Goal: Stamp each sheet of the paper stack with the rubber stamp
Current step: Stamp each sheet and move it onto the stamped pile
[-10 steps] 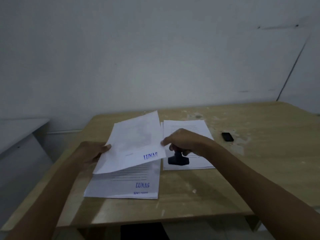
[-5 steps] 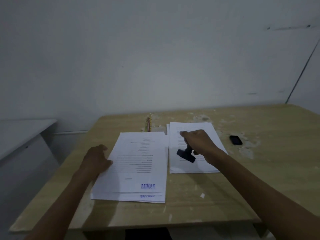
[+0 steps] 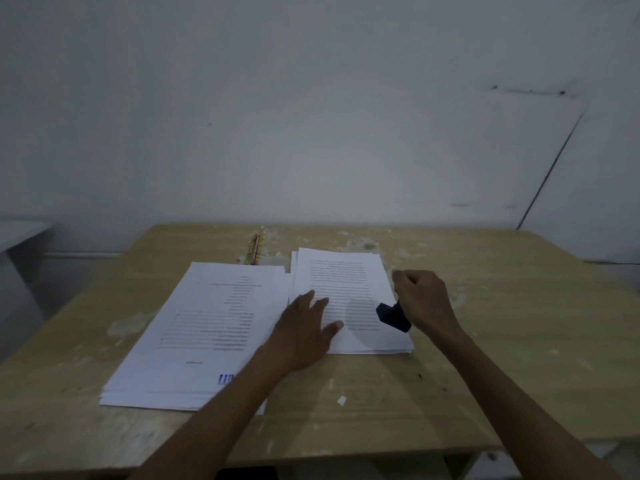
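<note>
Two piles of printed white sheets lie side by side on the wooden table (image 3: 485,358). The left pile (image 3: 207,334) has a blue stamp mark near its lower right corner, partly hidden by my left forearm. The right stack (image 3: 341,271) shows no stamp mark on its top sheet. My left hand (image 3: 308,327) rests flat with spread fingers on the right stack's lower left part. My right hand (image 3: 424,299) grips the dark rubber stamp (image 3: 393,317), which is tilted over the stack's lower right corner, just above the paper.
A thin yellow and pink stick (image 3: 254,249) lies at the table's far edge behind the left pile. Small paper scraps (image 3: 341,400) dot the table near the front. A grey wall stands behind, and a grey shelf (image 3: 20,233) at the far left.
My left hand let the stamped sheet settle on the left pile, then crossed over onto the right stack. My right hand shifted the stamp toward the stack's lower right corner.
</note>
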